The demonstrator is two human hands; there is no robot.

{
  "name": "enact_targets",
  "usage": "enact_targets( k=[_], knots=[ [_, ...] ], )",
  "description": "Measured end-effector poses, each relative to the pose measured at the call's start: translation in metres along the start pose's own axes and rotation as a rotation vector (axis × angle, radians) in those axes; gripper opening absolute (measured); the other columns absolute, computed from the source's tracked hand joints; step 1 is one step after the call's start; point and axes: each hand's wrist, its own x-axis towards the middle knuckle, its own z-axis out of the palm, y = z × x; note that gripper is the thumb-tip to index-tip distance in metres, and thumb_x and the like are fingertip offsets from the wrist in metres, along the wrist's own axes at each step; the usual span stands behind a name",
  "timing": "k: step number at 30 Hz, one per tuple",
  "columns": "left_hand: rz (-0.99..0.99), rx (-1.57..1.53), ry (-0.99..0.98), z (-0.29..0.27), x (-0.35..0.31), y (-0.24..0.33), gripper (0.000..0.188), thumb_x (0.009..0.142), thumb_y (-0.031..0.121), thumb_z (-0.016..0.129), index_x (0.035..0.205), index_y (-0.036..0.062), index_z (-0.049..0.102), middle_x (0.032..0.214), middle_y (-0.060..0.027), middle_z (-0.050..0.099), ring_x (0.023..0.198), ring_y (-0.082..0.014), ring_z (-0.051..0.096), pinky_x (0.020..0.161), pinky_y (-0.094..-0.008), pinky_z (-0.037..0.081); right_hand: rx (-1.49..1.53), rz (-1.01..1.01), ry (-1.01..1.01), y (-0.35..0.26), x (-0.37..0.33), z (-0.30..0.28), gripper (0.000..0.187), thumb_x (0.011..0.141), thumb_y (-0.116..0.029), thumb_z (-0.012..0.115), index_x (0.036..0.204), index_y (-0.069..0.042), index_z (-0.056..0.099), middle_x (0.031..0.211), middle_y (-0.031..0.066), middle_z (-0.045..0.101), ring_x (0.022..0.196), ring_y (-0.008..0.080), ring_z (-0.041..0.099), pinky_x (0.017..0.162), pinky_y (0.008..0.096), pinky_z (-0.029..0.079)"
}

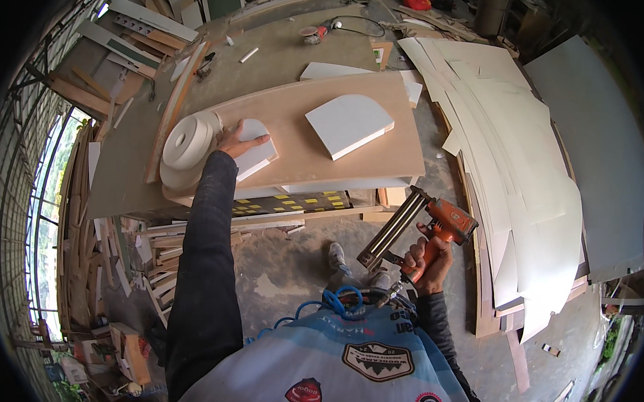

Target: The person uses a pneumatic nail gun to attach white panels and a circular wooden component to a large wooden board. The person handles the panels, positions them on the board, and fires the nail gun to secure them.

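Note:
My left hand (236,141) reaches over a small white block with a rounded end (250,157). Its thumb lies across the block's top, and the fingers curl at the left edge, gripping it. The block rests on a brown wooden board (296,139) that tops a low white-sided frame. Farther right on this board lies a larger white block with one curved corner (350,122). Stacked cream round pieces (184,143) stand at the board's left end. My right hand (431,262) is closed around the handle of an orange nail gun (443,224), held in front of my body.
A blue air hose (343,301) coils by my waist. Pale sheets (507,166) are stacked on the right. A red power tool (313,34) lies at the table's far side. Wood strips (165,255) are piled at the left, and boards (128,42) lean at the back left.

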Motion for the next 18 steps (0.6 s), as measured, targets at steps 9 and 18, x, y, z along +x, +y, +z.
enact_targets(
  k=[9,18],
  knots=[
    [-0.151,0.280,-0.015,0.019,0.042,0.007,0.128,0.068,0.097,0.044,0.152,0.0010,0.038,0.147,-0.0300,0.048,0.138,-0.0397,0.047,0.112,-0.0508,0.038,0.006,-0.040,0.037,0.009,0.004,0.004,0.045,0.092,-0.026,0.051,0.123,0.007,0.053,0.064,0.0067,0.053,0.044,0.0134,0.045,0.047,0.0317,0.045],
    [0.273,0.361,0.057,-0.011,-0.036,0.045,0.117,0.065,0.070,0.079,0.158,0.0152,0.032,0.152,-0.0262,0.039,0.143,-0.0462,0.035,0.112,-0.0603,0.033,0.020,-0.076,0.017,0.011,0.009,0.006,0.047,0.093,-0.027,0.050,0.125,0.007,0.052,0.064,0.0062,0.051,0.043,0.0128,0.043,0.046,0.0313,0.041]
  ],
)
